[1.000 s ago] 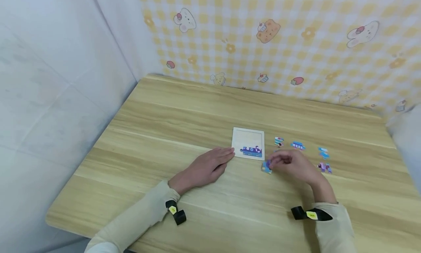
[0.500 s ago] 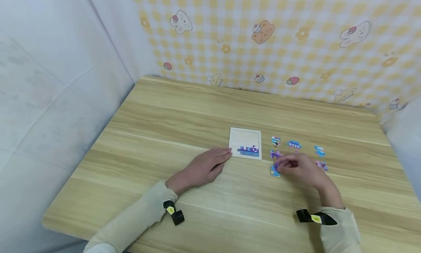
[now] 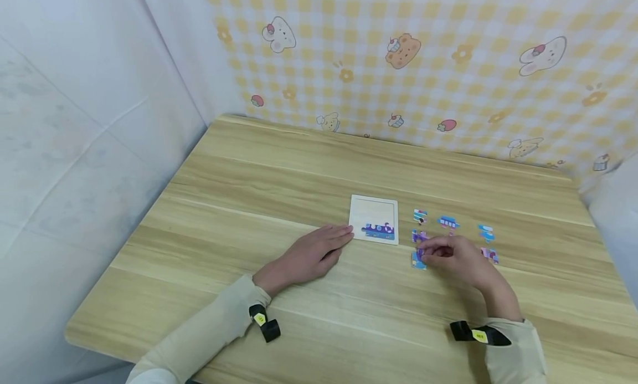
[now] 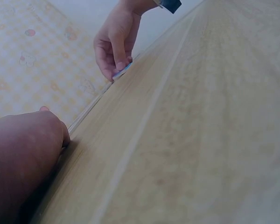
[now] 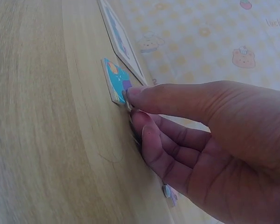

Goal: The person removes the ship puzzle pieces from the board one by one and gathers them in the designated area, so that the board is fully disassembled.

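Note:
My left hand lies flat on the table, its fingertips touching the lower left edge of a white puzzle tray. Joined purple and blue pieces fill the tray's lower right part. Just right of the tray, my right hand pinches a blue and purple jigsaw piece between thumb and fingers. In the right wrist view this jigsaw piece shows an orange patch, and its held edge is partly hidden by the thumb. A purple piece lies directly behind it, partly covered by the fingers.
Several loose pieces lie right of the tray: a striped one, a blue one with windows, a light blue one and a pink-purple one. A checked yellow curtain hangs behind the wooden table.
My right hand has moved the blue and purple jigsaw piece rightward, away from the tray's lower right corner. In the last half second it barely moves. My left hand stays at the tray.

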A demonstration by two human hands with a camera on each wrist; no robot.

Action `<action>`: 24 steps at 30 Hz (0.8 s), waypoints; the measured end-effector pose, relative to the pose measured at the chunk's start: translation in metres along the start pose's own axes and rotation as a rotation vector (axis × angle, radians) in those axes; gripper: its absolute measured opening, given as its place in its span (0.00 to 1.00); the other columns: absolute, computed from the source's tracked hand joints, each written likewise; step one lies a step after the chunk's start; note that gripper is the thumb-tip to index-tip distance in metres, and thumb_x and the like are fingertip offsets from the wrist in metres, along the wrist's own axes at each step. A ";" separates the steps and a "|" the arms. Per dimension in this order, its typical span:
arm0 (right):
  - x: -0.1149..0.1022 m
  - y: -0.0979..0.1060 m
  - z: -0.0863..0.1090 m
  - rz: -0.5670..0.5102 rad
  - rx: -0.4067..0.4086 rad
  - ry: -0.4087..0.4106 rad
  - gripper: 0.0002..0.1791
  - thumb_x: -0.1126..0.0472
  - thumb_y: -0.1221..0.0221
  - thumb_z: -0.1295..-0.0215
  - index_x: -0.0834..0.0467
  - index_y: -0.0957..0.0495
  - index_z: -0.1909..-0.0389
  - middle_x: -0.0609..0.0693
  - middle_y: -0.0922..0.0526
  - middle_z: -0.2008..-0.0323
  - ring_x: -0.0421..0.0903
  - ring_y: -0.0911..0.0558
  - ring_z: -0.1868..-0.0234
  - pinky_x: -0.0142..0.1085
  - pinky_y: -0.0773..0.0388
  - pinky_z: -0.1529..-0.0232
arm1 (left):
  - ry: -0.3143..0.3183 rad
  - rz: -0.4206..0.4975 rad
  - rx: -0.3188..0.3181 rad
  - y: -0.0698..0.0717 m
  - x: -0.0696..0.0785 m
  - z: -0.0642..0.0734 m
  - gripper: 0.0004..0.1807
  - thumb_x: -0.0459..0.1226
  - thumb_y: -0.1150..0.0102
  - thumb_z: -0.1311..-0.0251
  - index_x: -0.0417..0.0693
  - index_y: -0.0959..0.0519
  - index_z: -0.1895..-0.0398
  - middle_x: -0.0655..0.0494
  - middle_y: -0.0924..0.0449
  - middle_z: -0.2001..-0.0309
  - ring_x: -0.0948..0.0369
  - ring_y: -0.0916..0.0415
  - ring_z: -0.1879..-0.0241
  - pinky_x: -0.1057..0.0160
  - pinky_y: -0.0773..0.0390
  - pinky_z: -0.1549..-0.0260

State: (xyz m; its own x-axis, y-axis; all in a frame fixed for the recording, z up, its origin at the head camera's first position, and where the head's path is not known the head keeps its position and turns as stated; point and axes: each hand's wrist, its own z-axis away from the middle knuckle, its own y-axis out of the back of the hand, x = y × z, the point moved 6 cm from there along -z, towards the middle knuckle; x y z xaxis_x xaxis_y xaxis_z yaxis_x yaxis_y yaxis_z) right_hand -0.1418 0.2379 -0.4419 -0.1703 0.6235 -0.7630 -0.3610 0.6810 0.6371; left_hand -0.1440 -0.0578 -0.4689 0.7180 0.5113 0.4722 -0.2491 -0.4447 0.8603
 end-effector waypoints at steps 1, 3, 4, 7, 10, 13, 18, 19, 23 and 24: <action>0.000 0.000 0.000 0.005 0.000 -0.002 0.10 0.67 0.33 0.32 0.64 0.13 0.52 0.50 0.14 0.61 0.39 0.18 0.62 0.29 0.18 0.60 | -0.001 -0.001 0.002 0.000 0.000 0.000 0.25 0.36 0.53 0.21 0.39 0.32 0.25 0.50 0.34 0.24 0.57 0.40 0.23 0.60 0.47 0.22; 0.000 0.001 0.000 0.010 0.001 -0.004 0.10 0.67 0.33 0.32 0.63 0.13 0.52 0.51 0.14 0.61 0.39 0.18 0.62 0.29 0.17 0.60 | -0.001 -0.002 0.006 0.000 0.000 0.000 0.24 0.36 0.53 0.20 0.39 0.32 0.25 0.50 0.34 0.24 0.57 0.40 0.23 0.60 0.47 0.22; 0.000 0.001 0.000 0.012 0.002 -0.004 0.10 0.68 0.33 0.33 0.63 0.13 0.52 0.51 0.14 0.61 0.39 0.19 0.62 0.29 0.17 0.60 | -0.003 0.000 0.007 0.001 0.000 0.000 0.24 0.36 0.53 0.20 0.39 0.32 0.25 0.50 0.34 0.24 0.57 0.40 0.23 0.60 0.47 0.22; 0.000 0.002 0.000 0.019 0.005 -0.002 0.11 0.68 0.33 0.33 0.64 0.13 0.51 0.50 0.14 0.61 0.39 0.19 0.62 0.29 0.18 0.60 | -0.010 0.006 0.016 0.001 0.001 0.000 0.24 0.36 0.53 0.21 0.38 0.31 0.26 0.49 0.33 0.25 0.56 0.39 0.24 0.58 0.46 0.22; -0.001 0.002 0.000 0.026 0.009 0.012 0.11 0.69 0.33 0.33 0.65 0.14 0.51 0.52 0.14 0.59 0.38 0.19 0.62 0.29 0.18 0.60 | -0.013 0.010 0.020 0.002 0.001 0.000 0.24 0.36 0.53 0.21 0.38 0.30 0.26 0.48 0.33 0.25 0.56 0.38 0.24 0.58 0.45 0.22; -0.003 0.005 0.001 0.038 0.019 0.024 0.11 0.70 0.34 0.32 0.66 0.15 0.50 0.54 0.14 0.57 0.38 0.19 0.61 0.28 0.18 0.61 | -0.009 0.006 0.017 0.001 0.000 0.000 0.24 0.36 0.53 0.21 0.38 0.31 0.26 0.48 0.33 0.25 0.56 0.38 0.24 0.58 0.46 0.22; -0.009 0.009 0.002 0.016 0.040 0.019 0.09 0.70 0.37 0.30 0.65 0.15 0.51 0.54 0.14 0.57 0.39 0.19 0.63 0.30 0.17 0.64 | 0.008 0.001 0.005 0.001 -0.001 0.003 0.24 0.36 0.53 0.21 0.39 0.31 0.25 0.49 0.34 0.25 0.56 0.39 0.23 0.58 0.46 0.22; -0.011 0.008 0.001 0.008 0.044 0.018 0.08 0.69 0.37 0.29 0.65 0.15 0.52 0.54 0.14 0.60 0.40 0.18 0.64 0.30 0.17 0.65 | 0.010 0.000 0.004 0.001 -0.001 0.003 0.24 0.36 0.53 0.21 0.39 0.31 0.25 0.49 0.34 0.24 0.57 0.39 0.23 0.59 0.46 0.22; -0.023 0.002 -0.011 -0.018 0.039 0.018 0.09 0.64 0.38 0.26 0.63 0.15 0.52 0.54 0.13 0.60 0.43 0.17 0.65 0.32 0.17 0.65 | 0.006 0.004 0.005 0.001 0.000 0.003 0.24 0.36 0.53 0.21 0.39 0.31 0.25 0.49 0.34 0.24 0.57 0.39 0.23 0.59 0.46 0.22; -0.025 -0.001 -0.015 -0.026 0.032 0.013 0.09 0.63 0.38 0.26 0.63 0.15 0.52 0.54 0.13 0.60 0.44 0.17 0.65 0.32 0.17 0.65 | 0.005 0.007 0.002 0.000 0.000 0.003 0.24 0.36 0.53 0.21 0.39 0.31 0.25 0.49 0.34 0.24 0.57 0.39 0.23 0.59 0.46 0.22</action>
State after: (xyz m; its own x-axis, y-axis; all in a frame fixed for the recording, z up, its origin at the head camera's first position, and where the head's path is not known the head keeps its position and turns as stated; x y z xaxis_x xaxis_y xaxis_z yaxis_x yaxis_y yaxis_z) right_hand -0.1512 0.2155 -0.4248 -0.1729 0.6009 -0.7804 -0.3355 0.7090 0.6203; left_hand -0.1422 -0.0598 -0.4694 0.7132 0.5114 0.4794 -0.2529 -0.4501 0.8564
